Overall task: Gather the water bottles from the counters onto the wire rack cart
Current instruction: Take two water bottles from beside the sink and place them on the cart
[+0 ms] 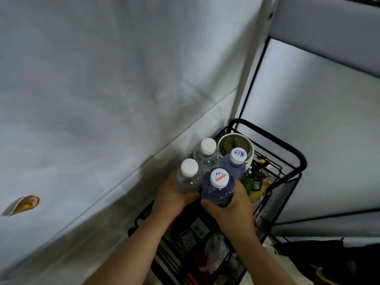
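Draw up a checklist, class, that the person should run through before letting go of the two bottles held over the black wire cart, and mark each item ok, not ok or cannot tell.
1. Left hand grips the clear bottle: ok.
2. Right hand grips the dark blue bottle: ok.
3. Caps on all four bottles, including the far clear bottle and light blue bottle: ok.
4. Held bottles upright: ok.
5. Held bottles' bases resting on the wire cart: cannot tell, hidden by hands.
6. Free space below beside the round container: cannot tell.
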The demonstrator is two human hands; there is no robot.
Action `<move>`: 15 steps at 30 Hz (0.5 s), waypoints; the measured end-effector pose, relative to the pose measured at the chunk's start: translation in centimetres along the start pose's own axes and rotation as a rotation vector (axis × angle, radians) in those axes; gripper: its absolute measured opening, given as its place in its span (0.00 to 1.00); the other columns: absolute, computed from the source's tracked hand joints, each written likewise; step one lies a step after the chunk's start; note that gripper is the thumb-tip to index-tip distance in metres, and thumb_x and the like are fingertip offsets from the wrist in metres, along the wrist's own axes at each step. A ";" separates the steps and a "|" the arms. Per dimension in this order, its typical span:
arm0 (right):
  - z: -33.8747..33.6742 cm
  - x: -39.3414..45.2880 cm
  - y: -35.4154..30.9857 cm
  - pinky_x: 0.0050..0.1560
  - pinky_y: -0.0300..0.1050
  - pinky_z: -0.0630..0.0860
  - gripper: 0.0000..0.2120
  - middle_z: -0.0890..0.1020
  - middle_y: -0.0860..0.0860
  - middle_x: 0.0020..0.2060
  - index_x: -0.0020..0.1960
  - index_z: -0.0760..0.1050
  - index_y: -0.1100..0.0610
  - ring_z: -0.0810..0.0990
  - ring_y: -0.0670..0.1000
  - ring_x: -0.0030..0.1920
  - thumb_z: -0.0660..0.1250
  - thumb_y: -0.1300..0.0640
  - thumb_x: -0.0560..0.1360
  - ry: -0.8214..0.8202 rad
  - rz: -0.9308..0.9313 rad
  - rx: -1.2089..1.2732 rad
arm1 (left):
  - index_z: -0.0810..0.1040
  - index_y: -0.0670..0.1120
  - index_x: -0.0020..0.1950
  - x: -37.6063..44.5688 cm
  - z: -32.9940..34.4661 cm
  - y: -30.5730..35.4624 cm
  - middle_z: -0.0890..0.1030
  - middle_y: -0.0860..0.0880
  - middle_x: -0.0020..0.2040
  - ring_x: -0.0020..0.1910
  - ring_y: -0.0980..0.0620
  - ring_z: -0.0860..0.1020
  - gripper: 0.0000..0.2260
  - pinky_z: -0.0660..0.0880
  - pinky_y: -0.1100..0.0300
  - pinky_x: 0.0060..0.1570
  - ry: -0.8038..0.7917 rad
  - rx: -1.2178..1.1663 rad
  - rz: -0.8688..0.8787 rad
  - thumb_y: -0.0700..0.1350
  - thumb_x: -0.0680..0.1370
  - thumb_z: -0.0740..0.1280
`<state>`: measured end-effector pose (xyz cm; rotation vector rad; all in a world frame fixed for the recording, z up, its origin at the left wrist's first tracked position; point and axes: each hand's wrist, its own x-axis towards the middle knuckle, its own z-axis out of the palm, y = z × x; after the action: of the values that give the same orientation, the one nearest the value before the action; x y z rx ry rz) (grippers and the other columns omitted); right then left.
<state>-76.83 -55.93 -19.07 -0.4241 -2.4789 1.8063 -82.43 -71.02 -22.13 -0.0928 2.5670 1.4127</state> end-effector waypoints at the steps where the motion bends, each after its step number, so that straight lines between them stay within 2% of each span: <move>1: 0.1 0.0 0.0 0.49 0.39 0.78 0.30 0.79 0.47 0.52 0.51 0.70 0.40 0.78 0.45 0.53 0.79 0.57 0.56 0.010 0.008 0.005 | 0.78 0.56 0.50 0.1 0.1 -0.3 0.83 0.58 0.46 0.48 0.66 0.79 0.20 0.75 0.70 0.45 -0.005 0.015 -0.010 0.53 0.59 0.76; 3: 0.3 -0.1 0.0 0.42 0.32 0.76 0.29 0.78 0.46 0.50 0.47 0.67 0.39 0.78 0.43 0.50 0.79 0.57 0.57 0.045 0.028 0.002 | 0.77 0.58 0.45 0.2 0.3 -0.6 0.81 0.61 0.41 0.42 0.73 0.76 0.16 0.70 0.78 0.38 -0.012 0.043 -0.005 0.54 0.59 0.75; 4: 0.5 -0.1 0.1 0.40 0.30 0.75 0.29 0.78 0.46 0.50 0.47 0.66 0.39 0.78 0.43 0.50 0.80 0.57 0.57 0.060 0.036 -0.006 | 0.76 0.58 0.44 0.3 0.3 -0.7 0.81 0.61 0.40 0.41 0.74 0.76 0.16 0.70 0.78 0.36 -0.007 0.033 0.000 0.52 0.59 0.76; 7: 0.8 -0.3 0.2 0.39 0.27 0.74 0.32 0.77 0.47 0.52 0.52 0.65 0.43 0.77 0.43 0.51 0.80 0.57 0.57 0.090 0.043 -0.015 | 0.78 0.54 0.47 0.5 0.3 -1.0 0.84 0.58 0.42 0.44 0.67 0.80 0.18 0.75 0.71 0.40 0.005 -0.035 0.015 0.48 0.60 0.78; 9: 0.9 -0.5 0.3 0.39 0.26 0.73 0.33 0.76 0.47 0.53 0.53 0.64 0.43 0.76 0.43 0.52 0.80 0.56 0.58 0.103 0.041 -0.028 | 0.79 0.54 0.49 0.4 0.1 -1.1 0.84 0.59 0.44 0.45 0.66 0.80 0.19 0.77 0.70 0.43 -0.008 -0.054 0.051 0.47 0.60 0.78; 11: 0.9 -0.6 0.4 0.41 0.27 0.72 0.33 0.75 0.47 0.55 0.54 0.63 0.43 0.76 0.44 0.53 0.79 0.55 0.58 0.106 0.046 -0.058 | 0.78 0.53 0.54 0.2 -0.1 -1.3 0.84 0.57 0.48 0.50 0.61 0.81 0.24 0.78 0.64 0.49 -0.031 -0.081 0.056 0.45 0.60 0.78; 13: 0.9 -0.6 0.5 0.47 0.33 0.74 0.34 0.75 0.49 0.57 0.56 0.63 0.44 0.76 0.46 0.54 0.79 0.55 0.58 0.099 0.060 -0.072 | 0.76 0.51 0.59 -0.1 -0.3 -1.3 0.83 0.55 0.53 0.53 0.57 0.80 0.28 0.78 0.55 0.55 -0.049 -0.102 0.038 0.43 0.61 0.78; 15: 0.9 -0.7 0.4 0.48 0.33 0.74 0.34 0.75 0.48 0.57 0.56 0.62 0.44 0.76 0.46 0.55 0.79 0.56 0.59 0.082 0.066 -0.078 | 0.75 0.53 0.59 -0.5 -0.5 -1.2 0.82 0.56 0.53 0.54 0.60 0.79 0.28 0.77 0.54 0.55 -0.050 -0.088 0.043 0.43 0.61 0.78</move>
<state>-76.21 -56.80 -19.62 -0.5796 -2.5138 1.6823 -81.82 -72.12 -22.76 -0.0150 2.4809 1.5233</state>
